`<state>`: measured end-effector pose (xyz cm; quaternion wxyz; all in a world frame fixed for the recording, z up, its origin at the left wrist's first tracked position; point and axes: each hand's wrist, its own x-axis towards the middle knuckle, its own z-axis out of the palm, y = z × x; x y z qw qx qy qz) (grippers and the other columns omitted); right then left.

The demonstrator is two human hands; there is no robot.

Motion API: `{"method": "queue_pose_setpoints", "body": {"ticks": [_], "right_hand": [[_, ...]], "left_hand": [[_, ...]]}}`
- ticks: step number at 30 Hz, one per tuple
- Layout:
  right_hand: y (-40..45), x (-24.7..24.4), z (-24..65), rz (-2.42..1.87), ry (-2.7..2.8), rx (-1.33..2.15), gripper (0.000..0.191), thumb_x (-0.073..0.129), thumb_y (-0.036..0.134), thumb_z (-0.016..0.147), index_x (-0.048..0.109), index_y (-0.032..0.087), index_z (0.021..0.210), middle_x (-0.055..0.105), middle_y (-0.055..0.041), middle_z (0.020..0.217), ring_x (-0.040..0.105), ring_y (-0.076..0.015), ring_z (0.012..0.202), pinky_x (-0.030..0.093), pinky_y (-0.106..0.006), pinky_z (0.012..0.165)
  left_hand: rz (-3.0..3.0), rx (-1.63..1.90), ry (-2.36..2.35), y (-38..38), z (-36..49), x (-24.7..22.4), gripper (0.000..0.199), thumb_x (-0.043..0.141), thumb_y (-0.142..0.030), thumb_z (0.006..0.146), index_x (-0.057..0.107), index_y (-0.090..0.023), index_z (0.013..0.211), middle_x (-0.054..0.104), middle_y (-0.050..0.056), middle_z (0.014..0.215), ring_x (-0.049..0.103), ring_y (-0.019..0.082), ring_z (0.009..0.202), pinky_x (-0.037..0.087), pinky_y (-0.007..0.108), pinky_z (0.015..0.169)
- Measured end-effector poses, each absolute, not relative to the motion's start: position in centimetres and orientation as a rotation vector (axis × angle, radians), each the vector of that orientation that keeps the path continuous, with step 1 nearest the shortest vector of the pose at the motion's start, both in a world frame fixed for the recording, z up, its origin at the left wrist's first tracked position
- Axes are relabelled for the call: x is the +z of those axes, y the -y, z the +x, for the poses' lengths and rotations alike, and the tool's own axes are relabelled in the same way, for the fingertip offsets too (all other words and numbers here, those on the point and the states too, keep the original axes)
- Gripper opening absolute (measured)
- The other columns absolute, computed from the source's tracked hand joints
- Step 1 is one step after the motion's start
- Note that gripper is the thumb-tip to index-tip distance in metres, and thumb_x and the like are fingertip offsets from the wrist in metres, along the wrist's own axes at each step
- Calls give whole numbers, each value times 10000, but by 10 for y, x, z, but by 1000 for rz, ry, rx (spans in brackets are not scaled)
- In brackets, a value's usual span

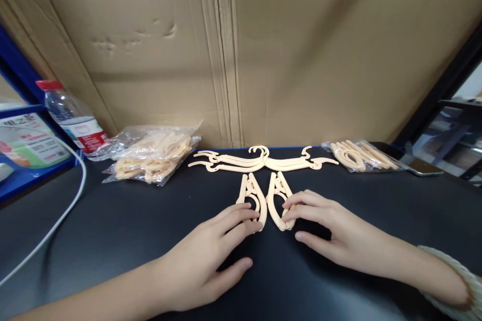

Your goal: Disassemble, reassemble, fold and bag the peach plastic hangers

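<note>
Two folded cream plastic hangers lie side by side on the black table (150, 230), a left one (262, 205) and a right one (273, 205). My left hand (211, 251) rests its fingertips on the left hanger, fingers apart and thumb out over the table. The fingertips of my right hand (331, 225) touch the outer side of the right hanger, its thumb spread below. Neither hand is closed round anything. Behind them lie unfolded cream hangers (241, 161), stretched out sideways with their hooks toward the cardboard.
Bagged cream hangers (154, 153) lie at the back left, near a red-capped bottle (81, 125) and a white cable (77, 190). Another bag (361, 155) and a phone-like flat object (425, 166) are at the back right. Cardboard (320, 50) stands behind the table.
</note>
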<state>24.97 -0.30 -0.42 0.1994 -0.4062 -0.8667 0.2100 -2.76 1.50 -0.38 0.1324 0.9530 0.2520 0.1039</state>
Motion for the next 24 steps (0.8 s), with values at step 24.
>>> {"method": "queue_pose_setpoints", "body": {"ticks": [24], "right_hand": [[-4,-3,254,-1073,2461,616,140,528,152,905,579,232,1007,521,-48,1187,462,-170,1183,383,-324,1022]], "left_hand": [[2755,312,-724,-15,-30,-8,452,478,-182,916,445,-224,1365,460,85,1426,309,236,1402,360,414,1136]]}}
